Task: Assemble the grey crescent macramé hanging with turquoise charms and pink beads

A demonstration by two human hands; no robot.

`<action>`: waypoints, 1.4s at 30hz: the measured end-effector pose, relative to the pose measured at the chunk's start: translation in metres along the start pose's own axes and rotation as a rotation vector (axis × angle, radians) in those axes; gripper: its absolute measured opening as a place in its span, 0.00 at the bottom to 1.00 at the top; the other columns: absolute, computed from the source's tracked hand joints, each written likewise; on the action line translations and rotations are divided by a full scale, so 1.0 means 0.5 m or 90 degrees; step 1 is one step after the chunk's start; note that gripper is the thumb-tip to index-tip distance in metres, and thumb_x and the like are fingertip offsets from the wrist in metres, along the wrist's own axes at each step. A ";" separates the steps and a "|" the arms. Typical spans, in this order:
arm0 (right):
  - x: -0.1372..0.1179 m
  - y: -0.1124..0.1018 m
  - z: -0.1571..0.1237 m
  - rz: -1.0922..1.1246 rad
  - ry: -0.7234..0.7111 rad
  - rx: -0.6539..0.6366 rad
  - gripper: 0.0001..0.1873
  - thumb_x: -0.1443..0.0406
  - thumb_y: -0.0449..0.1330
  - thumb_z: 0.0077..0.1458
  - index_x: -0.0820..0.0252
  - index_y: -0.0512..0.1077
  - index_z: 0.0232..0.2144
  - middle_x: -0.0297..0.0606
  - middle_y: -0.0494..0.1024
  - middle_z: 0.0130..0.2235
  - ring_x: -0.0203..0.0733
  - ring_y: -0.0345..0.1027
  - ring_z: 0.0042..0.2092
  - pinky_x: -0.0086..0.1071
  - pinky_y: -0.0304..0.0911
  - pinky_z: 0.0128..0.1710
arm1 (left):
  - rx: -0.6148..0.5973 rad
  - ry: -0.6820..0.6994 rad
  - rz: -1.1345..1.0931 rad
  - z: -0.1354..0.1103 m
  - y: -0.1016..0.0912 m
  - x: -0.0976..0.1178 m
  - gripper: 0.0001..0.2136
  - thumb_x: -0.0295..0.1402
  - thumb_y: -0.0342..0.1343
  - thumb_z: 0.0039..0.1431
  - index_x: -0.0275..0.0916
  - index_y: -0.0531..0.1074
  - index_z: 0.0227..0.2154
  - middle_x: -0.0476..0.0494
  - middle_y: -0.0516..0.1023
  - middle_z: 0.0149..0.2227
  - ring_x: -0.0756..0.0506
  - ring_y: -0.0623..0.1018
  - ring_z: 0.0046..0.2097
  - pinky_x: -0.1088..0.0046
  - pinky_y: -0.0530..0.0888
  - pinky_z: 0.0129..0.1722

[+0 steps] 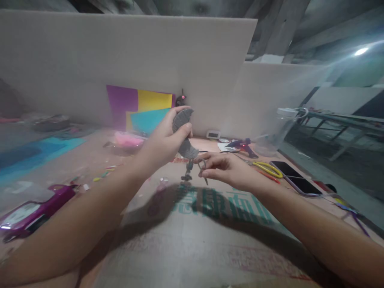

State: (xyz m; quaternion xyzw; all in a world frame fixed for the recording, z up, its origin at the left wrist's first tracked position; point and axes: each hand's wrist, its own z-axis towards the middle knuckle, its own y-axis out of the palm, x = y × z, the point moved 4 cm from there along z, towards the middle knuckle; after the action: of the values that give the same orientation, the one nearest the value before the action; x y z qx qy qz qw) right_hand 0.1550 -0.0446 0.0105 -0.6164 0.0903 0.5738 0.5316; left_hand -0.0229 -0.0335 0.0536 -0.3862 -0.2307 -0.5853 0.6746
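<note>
The left hand (176,130) grips a grey crescent piece (189,151) above the table (93,160); the right hand (223,170) pinches a thin grey loop (205,164) just beside its lower tip. Room opens on the near side, over a printed sheet (180,248) (large green characters, partly shadowed; its red print is too blurred to read). Right, yellow-handled scissors (270,169) and a phone (295,178) lie near the table's right edge. Left is a magenta tool (49,206); a white panel (126,52) bounds the far side.
</note>
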 end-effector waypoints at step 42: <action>0.088 -0.115 -0.083 -0.025 0.168 0.097 0.17 0.52 0.64 0.50 0.58 0.72 0.22 0.37 0.76 0.31 0.40 0.68 0.36 0.37 0.62 0.42 | -0.185 -0.368 -0.061 -0.063 0.219 -0.282 0.27 0.31 0.63 0.53 0.35 0.63 0.56 0.55 0.70 0.22 0.51 0.72 0.22 0.76 0.69 0.25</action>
State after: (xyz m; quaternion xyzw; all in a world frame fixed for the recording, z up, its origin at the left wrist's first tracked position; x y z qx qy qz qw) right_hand 0.2364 -0.0301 -0.0023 -0.6459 0.1902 0.4688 0.5717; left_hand 0.0495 0.0293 -0.1003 -0.6173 -0.3446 -0.5095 0.4906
